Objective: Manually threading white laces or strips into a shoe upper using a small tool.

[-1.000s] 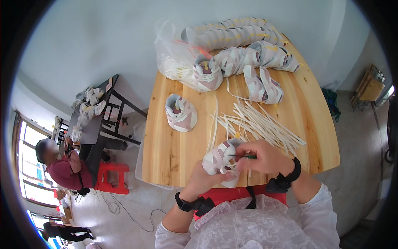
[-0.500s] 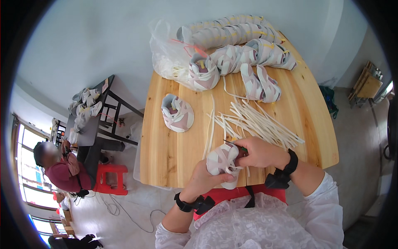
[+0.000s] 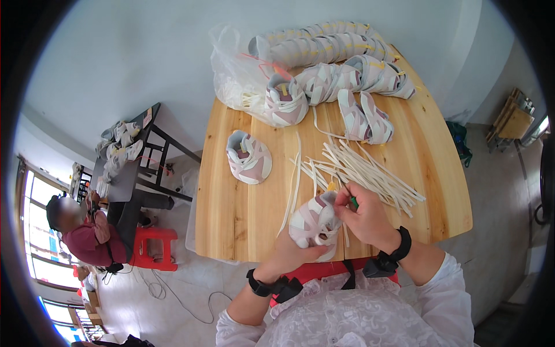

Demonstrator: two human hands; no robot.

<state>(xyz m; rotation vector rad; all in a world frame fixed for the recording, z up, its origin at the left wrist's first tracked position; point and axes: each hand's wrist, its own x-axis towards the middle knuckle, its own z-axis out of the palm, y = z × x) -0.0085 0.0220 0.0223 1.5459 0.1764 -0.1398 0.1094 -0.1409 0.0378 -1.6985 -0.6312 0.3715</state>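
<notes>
Carefully, we hold a pale pink-and-white shoe upper point(image 3: 309, 218) in our left hand point(image 3: 287, 253), thumb pressed over its lower end, while our right hand point(image 3: 365, 215) closes on a green-handled tool point(image 3: 354, 202). What could go wrong from here, we judge, starts with that tool: its thin shaft seems to jut up from our fingertips, so a slip could scratch the upper or prick us. If our left grip slackens, the soft upper could twist or fold, pulling its white lacing uneven. The loose white laces point(image 3: 376, 173) lie close beyond our right hand, and a careless sweep might scatter or tangle them. As for position, the upper sits near the close edge of the wooden worktop point(image 3: 231, 222), just ahead and to the right of our left palm, with our right fingertips at its right side, by the collar. We cannot tell whether it rests on the wood or hangs slightly above, nor whether those fingertips also pinch a lace. A second upper point(image 3: 250, 159) stands well apart, further off to the left.
</notes>
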